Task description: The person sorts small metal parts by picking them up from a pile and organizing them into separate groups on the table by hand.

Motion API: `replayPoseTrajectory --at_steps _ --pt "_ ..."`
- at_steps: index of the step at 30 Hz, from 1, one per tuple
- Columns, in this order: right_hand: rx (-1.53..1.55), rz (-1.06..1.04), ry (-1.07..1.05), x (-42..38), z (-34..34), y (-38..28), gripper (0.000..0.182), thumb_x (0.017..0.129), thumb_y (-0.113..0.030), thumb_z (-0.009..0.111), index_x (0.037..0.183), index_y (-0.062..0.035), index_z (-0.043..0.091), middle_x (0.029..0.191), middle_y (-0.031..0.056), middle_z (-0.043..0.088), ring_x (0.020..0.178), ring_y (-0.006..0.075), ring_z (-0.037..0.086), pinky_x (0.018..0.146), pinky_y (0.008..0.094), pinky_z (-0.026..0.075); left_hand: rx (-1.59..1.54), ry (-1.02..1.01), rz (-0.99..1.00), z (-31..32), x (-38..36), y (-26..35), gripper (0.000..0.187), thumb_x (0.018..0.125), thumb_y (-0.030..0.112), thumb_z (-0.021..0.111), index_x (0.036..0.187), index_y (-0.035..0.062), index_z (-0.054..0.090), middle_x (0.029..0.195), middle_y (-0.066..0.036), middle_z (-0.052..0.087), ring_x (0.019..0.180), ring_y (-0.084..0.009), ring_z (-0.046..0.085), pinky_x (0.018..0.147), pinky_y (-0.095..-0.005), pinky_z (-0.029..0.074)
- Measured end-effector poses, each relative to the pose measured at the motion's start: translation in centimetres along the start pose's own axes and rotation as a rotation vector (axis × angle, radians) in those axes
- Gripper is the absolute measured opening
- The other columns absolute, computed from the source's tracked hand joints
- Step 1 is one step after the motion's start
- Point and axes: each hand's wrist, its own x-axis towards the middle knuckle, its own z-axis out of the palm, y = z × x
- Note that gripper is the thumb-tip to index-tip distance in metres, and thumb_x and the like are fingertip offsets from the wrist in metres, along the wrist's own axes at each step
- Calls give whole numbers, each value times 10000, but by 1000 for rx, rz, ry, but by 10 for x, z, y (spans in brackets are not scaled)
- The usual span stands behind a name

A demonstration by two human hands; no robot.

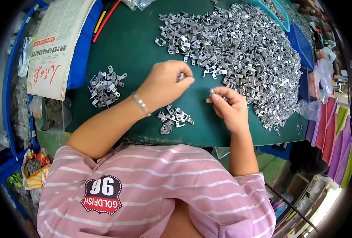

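Over the middle of the green table (138, 47), my left hand (166, 83) is closed with curled fingers around some small metal clips. To its right, my right hand (229, 105) pinches one small metal clip (211, 92) between thumb and forefinger. A small pile of clips (175, 119) lies below my left hand, near the table's front edge. Another pile of clips (106, 87) sits to the left, beyond my left forearm. The large heap of silvery clips (239, 47) spreads behind and to the right of my right hand.
A folded newspaper (56, 47) rests over a blue bin (80, 59) at the left. Red and yellow pens (105, 22) lie near the back. A turquoise basket (285, 18) and blue baskets (302, 45) stand at the right, beside plastic bags (324, 79).
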Motion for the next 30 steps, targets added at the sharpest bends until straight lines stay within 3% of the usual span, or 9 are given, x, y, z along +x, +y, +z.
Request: replayPoseTrajectory --at_steps 2,3,6,13,16,18,19,27,30 --pt "42 -15 32 -6 5 4 160 808 -111 665 920 2 646 767 0 629 581 30 493 536 167 401 275 30 301 16 19 -6 152 733 145 689 771 11 629 683 -87 587 632 -207 580 588 -316 463" --pt "-105 -111 114 -9 7 7 158 794 -93 669 920 0 647 763 -4 622 577 31 487 542 165 401 356 -13 314 23 28 -8 175 718 166 691 746 8 621 733 -138 598 693 -301 594 635 -380 476" --pt "-281 -171 246 -15 9 13 184 739 -46 687 914 -4 650 769 -6 605 589 37 483 563 171 410 531 -28 288 39 38 -13 177 723 171 684 727 9 611 760 -142 603 716 -312 595 664 -409 475" --pt "-309 -224 275 -19 9 16 194 710 -26 688 899 -6 654 773 0 591 632 48 506 594 187 423 338 -45 440 26 16 -14 51 735 48 644 745 21 603 749 -106 600 669 -266 592 602 -346 485" --pt "-136 -192 218 -17 11 13 174 734 -7 675 905 8 648 762 8 598 591 41 488 524 180 397 226 16 569 18 -1 -11 129 687 -16 690 759 29 592 777 -81 621 650 -212 597 561 -290 487" --pt "294 24 61 -16 9 11 161 763 17 654 922 26 631 752 26 603 562 32 465 441 172 339 124 56 626 11 -11 -5 163 667 -35 712 755 39 596 814 -76 638 659 -190 611 543 -267 488" --pt "419 -1 -22 -15 9 14 155 794 11 630 945 36 609 755 60 602 538 36 441 392 171 279 131 72 664 9 -14 -4 187 655 -51 724 754 45 598 814 -75 639 651 -175 611 528 -256 485" --pt "948 -77 -327 -11 10 19 90 867 -96 516 873 -8 529 735 116 544 498 104 433 382 182 303 42 92 609 5 -26 3 156 668 -20 712 757 46 602 794 -38 617 659 -155 588 541 -262 467" --pt "797 -58 -192 -10 -3 13 61 850 -79 555 841 -22 536 729 104 556 490 105 443 378 182 296 -182 33 431 -3 -34 4 134 716 -18 688 826 31 629 797 -44 618 662 -116 572 507 -231 438"
